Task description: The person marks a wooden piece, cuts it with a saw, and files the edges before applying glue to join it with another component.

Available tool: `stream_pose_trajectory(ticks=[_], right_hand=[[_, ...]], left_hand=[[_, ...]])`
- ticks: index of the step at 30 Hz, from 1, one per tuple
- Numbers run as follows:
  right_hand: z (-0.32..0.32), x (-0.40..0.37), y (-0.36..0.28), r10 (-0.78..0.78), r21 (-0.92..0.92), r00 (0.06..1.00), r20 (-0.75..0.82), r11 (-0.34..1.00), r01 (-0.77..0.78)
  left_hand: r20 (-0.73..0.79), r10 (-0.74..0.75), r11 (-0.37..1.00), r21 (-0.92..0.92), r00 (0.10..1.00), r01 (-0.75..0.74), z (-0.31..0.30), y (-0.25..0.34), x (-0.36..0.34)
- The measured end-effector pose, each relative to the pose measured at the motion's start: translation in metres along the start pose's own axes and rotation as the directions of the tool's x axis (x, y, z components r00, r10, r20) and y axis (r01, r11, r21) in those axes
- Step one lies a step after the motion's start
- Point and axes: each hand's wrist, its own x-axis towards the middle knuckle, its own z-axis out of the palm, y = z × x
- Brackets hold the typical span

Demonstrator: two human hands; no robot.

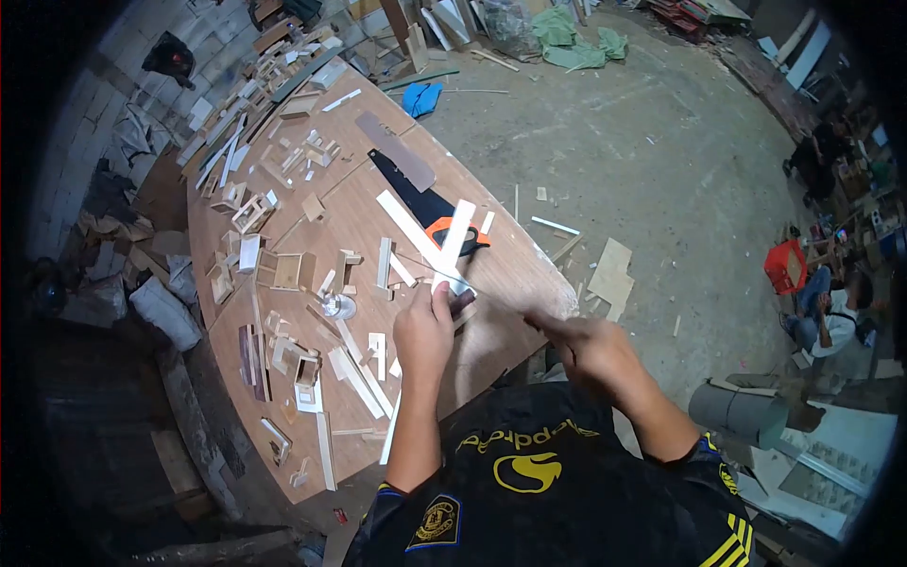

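Note:
My left hand is closed around the lower end of a pale wooden strip, which points up and away from me. A small dark brown block shows beside its fingers. My right hand, slightly blurred, grips a thin tool with a dark handle. Its narrow shaft appears to reach left across the strip near my left fingertips; whether it is a blade or a file I cannot make out. Just beyond lies a handsaw with an orange and black handle, partly covered by the strip.
The wooden table carries loose strips, small wooden frames and a clear jar. A brown board lies near the far edge. Offcuts are on the concrete floor. Another person sits at the far right, near a red crate.

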Motion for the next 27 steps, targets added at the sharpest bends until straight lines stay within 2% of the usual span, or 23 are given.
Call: stream_pose_trajectory(ticks=[2,4,6,8,10,12,14,16,17,18,20,22,24,26,27], right_hand=[[-0.004,0.004,0.015,-0.051,-0.036,0.998,-0.030,0.998,0.050],[-0.005,0.015,0.026,-0.152,0.081,0.987,-0.060,0.984,0.156],[-0.028,0.016,0.027,-0.157,0.093,0.987,-0.035,0.983,0.160],[-0.043,0.016,0.031,-0.007,-0.003,0.990,0.143,1.000,0.007],[-0.045,0.026,0.046,-0.023,-0.035,0.993,0.116,0.999,0.027],[-0.039,0.036,0.066,-0.166,-0.104,0.977,0.134,0.978,0.180],[-0.054,0.036,0.074,-0.179,-0.050,0.965,0.190,0.980,0.191],[-0.064,0.037,0.083,-0.116,-0.082,0.943,0.311,0.986,0.148],[-0.052,0.038,0.101,-0.294,0.019,0.945,0.145,0.955,0.295],[-0.041,0.041,0.117,-0.287,0.013,0.946,0.151,0.957,0.289],[-0.026,0.050,0.137,-0.461,-0.108,0.887,0.017,0.881,0.460],[-0.035,0.051,0.136,-0.458,-0.044,0.887,0.063,0.886,0.461],[-0.056,0.048,0.128,-0.356,-0.116,0.910,0.211,0.916,0.385],[-0.049,0.050,0.142,-0.322,-0.079,0.919,0.228,0.935,0.347],[-0.047,0.052,0.146,-0.364,-0.078,0.908,0.209,0.919,0.387]], left_hand=[[0.018,-0.014,1.000,-0.024,1.000,0.014,0.002,0.019,-0.001],[0.026,0.079,0.996,0.040,0.997,-0.080,0.014,0.032,-0.006],[-0.012,0.063,0.996,0.059,0.998,-0.062,0.023,0.033,-0.003],[0.004,0.034,0.998,0.048,0.999,-0.035,0.036,0.052,-0.011],[0.025,0.055,0.998,0.019,0.998,-0.055,0.045,0.065,-0.010],[0.074,-0.013,1.000,0.022,0.997,0.011,0.057,0.067,-0.010],[0.049,0.015,0.998,0.065,0.999,-0.018,0.066,0.079,-0.016],[0.036,-0.004,0.995,0.100,0.999,0.000,0.075,0.093,-0.019],[0.039,-0.008,0.995,0.096,0.999,0.004,0.078,0.098,-0.019],[0.028,-0.019,0.998,0.060,0.999,0.017,0.080,0.103,-0.018],[0.020,-0.049,0.998,0.031,0.999,0.048,0.090,0.109,-0.021],[0.036,-0.075,0.994,0.080,0.997,0.072,0.098,0.103,-0.021],[0.062,-0.119,0.990,0.084,0.991,0.114,0.107,0.107,-0.024],[0.081,-0.143,0.989,0.058,0.986,0.139,0.111,0.113,-0.027],[0.091,-0.139,0.990,0.049,0.986,0.135,0.112,0.116,-0.026]])
